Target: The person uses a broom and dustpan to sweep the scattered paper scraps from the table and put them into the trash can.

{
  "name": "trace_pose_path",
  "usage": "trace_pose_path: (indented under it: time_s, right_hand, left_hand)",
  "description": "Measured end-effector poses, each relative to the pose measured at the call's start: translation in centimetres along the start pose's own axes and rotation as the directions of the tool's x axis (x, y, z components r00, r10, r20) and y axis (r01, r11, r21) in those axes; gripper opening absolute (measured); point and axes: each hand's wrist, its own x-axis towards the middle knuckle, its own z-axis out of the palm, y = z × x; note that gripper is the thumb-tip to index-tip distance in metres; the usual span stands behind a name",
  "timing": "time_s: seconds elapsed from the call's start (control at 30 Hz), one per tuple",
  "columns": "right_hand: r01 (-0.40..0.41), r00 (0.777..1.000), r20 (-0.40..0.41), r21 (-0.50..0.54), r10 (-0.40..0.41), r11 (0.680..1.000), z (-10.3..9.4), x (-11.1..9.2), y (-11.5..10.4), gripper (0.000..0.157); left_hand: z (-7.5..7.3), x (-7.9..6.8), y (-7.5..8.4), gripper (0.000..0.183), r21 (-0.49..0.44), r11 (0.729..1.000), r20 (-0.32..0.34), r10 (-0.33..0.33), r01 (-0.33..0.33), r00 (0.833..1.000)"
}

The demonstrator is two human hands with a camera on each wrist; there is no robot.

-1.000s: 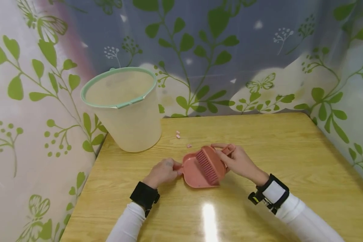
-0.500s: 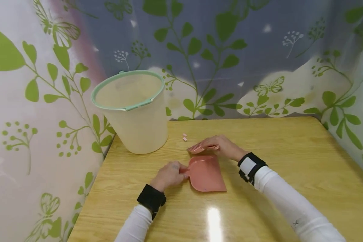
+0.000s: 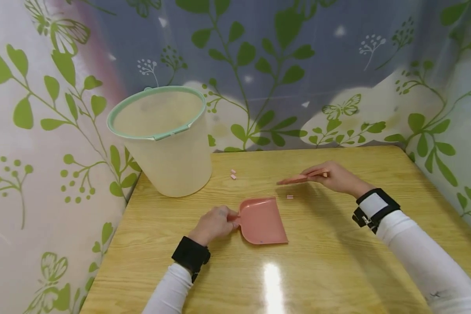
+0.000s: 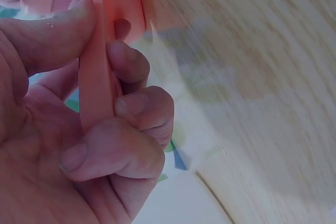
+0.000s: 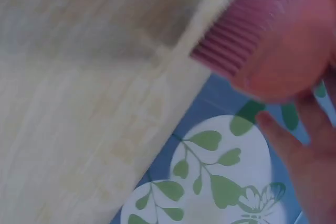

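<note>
In the head view my left hand (image 3: 213, 224) pinches the handle of a pink dustpan (image 3: 262, 220), which lies on the table with its open edge to the right. Close up in the left wrist view, thumb and curled fingers wrap that handle (image 4: 97, 72). My right hand (image 3: 337, 178) holds a small pink brush (image 3: 296, 179) above the table, behind and right of the dustpan. Its bristles (image 5: 236, 30) show, blurred, in the right wrist view. One small pink bit (image 3: 290, 197) lies under the brush, just off the dustpan's right back corner.
Two more pink bits (image 3: 233, 177) lie near a pale bucket (image 3: 172, 161) with a green rim at the back left. The wooden table (image 3: 337, 261) meets a leaf-patterned curtain (image 3: 251, 78) behind and at both sides.
From over the dustpan, the brush has gone behind it and then right. One pink bit now lies to the right, where earlier it lay behind the dustpan. The left hand keeps its grip.
</note>
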Motion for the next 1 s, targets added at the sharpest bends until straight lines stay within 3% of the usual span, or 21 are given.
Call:
trace_pose_path:
  time_s: [0.17,0.3,0.47,0.6,0.7,0.87,1.0]
  right_hand:
    - [-0.056,0.994,-0.099,-0.116,0.045,0.992,2.2,-0.9,-0.2,0.032]
    - [0.004,0.999,-0.045,-0.119,-0.009,0.993,3.8,-2.2,-1.4,0.028]
    - [0.022,1.000,0.005,-0.079,-0.021,0.997,3.0,-3.5,-3.4,0.025]
    - [-0.003,0.997,-0.074,-0.229,-0.014,0.973,2.3,-3.6,-3.8,0.028]
    - [-0.006,0.991,-0.131,-0.321,-0.038,0.947,3.0,-3.7,-3.6,0.027]
    - [-0.052,0.982,-0.190,-0.225,0.009,0.973,6.1,-3.8,-5.1,0.020]
    - [-0.063,0.974,-0.223,-0.092,0.041,0.994,8.3,-3.6,-6.7,0.031]
  left_hand:
    - [0.0,0.0,0.0,0.036,-0.005,1.000,0.005,-0.008,0.008,1.000]
    - [0.1,-0.1,0.0,0.036,-0.018,1.000,0.007,-0.003,0.003,1.000]
    - [0.1,-0.1,0.1,0.035,-0.016,1.000,-0.007,0.003,-0.003,1.000]
    - [-0.1,-0.1,0.1,0.035,-0.013,1.000,-0.015,0.006,-0.006,1.000]
    - [-0.1,-0.1,0.0,0.036,-0.023,1.000,-0.015,0.011,-0.011,1.000]
    - [0.0,-0.1,-0.2,0.034,-0.040,0.999,-0.020,0.010,-0.011,1.000]
    - [0.0,-0.1,-0.1,0.034,-0.039,0.999,-0.023,0.013,-0.014,1.000]
